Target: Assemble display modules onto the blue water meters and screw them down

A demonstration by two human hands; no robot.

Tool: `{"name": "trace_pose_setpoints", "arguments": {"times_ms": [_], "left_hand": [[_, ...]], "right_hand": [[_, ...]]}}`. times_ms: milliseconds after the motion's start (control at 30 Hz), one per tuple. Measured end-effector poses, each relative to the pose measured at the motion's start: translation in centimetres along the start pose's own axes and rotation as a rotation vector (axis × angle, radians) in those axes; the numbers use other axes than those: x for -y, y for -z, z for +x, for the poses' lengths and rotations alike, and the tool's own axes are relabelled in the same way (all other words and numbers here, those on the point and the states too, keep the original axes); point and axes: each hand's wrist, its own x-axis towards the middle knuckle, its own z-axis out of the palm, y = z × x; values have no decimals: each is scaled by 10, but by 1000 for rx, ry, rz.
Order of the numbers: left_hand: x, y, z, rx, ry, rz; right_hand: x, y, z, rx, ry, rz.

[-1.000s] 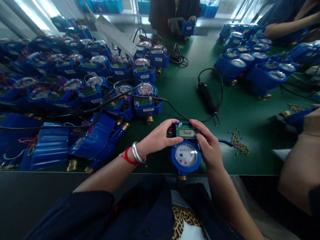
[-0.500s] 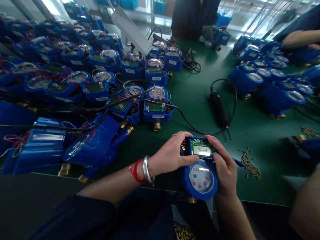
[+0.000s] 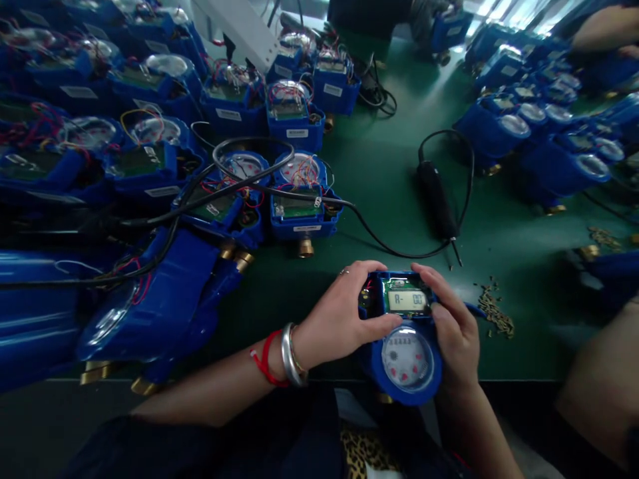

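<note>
Left hand [image 3: 342,316] and right hand [image 3: 456,326] grip opposite sides of a blue meter [image 3: 407,356], its display lit, at the near edge of a green tabletop [image 3: 384,156], as a black screwdriver [image 3: 436,199] and loose screws [image 3: 495,311] lie beyond and to the right

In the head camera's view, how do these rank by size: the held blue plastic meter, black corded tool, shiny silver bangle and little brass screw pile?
Blue meter
Black tool
Silver bangle and brass screw pile: too alike to rank, the bangle being nearer the camera
</note>
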Motion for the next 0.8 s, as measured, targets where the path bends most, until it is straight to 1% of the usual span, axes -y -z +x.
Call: {"name": "trace_pose_setpoints", "arguments": {"times_ms": [100, 200, 267, 400, 533, 800], "left_hand": [[-1, 2, 1, 39, -12, 2], [-1, 4, 1, 42, -29, 5], [-1, 5, 1, 62, -42, -6], [0, 7, 1, 128, -41, -58], [-1, 7, 0, 102, -22, -47], [-6, 6, 2, 130, -39, 6]], "right_hand": [[6, 3, 2, 58, 23, -34], [13, 5, 4, 102, 24, -100], [16, 4, 5, 95, 6, -119], [18, 2, 3, 73, -19, -80], [16, 2, 3, 71, -4, -43], [12, 3, 2, 71, 8, -4]]}}
